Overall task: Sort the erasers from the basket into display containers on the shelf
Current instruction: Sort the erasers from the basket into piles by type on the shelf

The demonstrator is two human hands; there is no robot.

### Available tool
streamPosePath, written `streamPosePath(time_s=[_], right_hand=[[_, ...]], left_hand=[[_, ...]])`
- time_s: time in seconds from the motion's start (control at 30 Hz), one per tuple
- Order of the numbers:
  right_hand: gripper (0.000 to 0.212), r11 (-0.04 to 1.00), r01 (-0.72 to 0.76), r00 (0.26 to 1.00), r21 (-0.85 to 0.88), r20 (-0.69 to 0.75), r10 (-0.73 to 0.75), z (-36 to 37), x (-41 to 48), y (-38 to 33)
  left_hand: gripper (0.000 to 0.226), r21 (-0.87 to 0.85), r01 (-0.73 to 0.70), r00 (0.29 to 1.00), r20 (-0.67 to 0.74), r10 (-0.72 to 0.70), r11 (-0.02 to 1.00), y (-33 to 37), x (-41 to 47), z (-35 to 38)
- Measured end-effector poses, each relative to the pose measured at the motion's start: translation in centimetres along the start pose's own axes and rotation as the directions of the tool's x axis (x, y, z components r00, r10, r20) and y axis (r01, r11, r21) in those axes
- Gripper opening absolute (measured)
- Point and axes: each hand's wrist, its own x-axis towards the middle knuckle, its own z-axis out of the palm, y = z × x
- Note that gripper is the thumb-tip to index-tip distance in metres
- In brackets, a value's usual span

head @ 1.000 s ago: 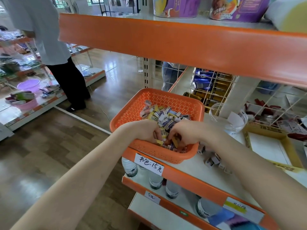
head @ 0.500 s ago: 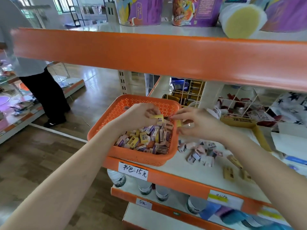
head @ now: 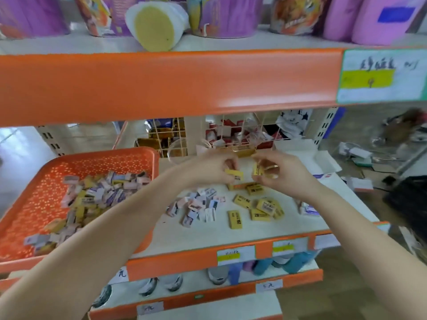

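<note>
Your head camera is looking forward and down onto the shelf (head: 198, 236) from close in front of it. It is also catching the upper tier (head: 161, 84) above that shelf and the lower tier (head: 231, 291) below it.

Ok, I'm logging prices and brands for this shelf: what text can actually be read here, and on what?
"2B": yellow erasers on the shelf, likely; print is small.
"5元": handwritten tag, lower shelf edge.
"元": two more handwritten tags, digits unreadable.
Too blurred: large label on the upper shelf edge, yellow-striped tags, pastel erasers, tubs on top.
</note>
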Motion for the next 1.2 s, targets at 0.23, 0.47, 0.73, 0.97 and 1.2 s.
streamPosePath(time_s=[0.23,0.47,0.73,0.97,1.2], right_hand=[[0.051,0.983,-0.171,0.984,-0.062,0.042,0.174,1.5,-3.1,2.8],[0.029,0.977,-0.209,0.971,0.038,-0.107,0.212,2.5,-2.1,2.3],[0.020,0.997,0.005,0.993,0.079,-0.114,0.004,3.1,1.2,-2.2],[0.020,0.949,0.283,0.959,0.140,-0.008,-0.284,7.5,5.2,-9.8],[0.028,0.892,0.443,0.868,0.089,0.206,-0.452,10.9,7.7,-16.0]], left_hand=[[0.018,0.121,-0.016,0.961,0.277,-0.018,0.993,-0.1,4.0,3.2],[0.021,0.155,-0.023,0.974,0.224,-0.012,0.988,-1.0,3.9,3.5],[0.022,0.023,0.053,0.997,-0.061,-0.051,0.998,-2.7,-1.6,-1.2],[0.020,-0.142,0.224,0.861,-0.435,-0.264,0.964,-7.7,-10.2,-4.5],[0.022,-0.204,0.399,0.775,-0.446,-0.448,0.894,-12.6,-16.5,-3.7]])
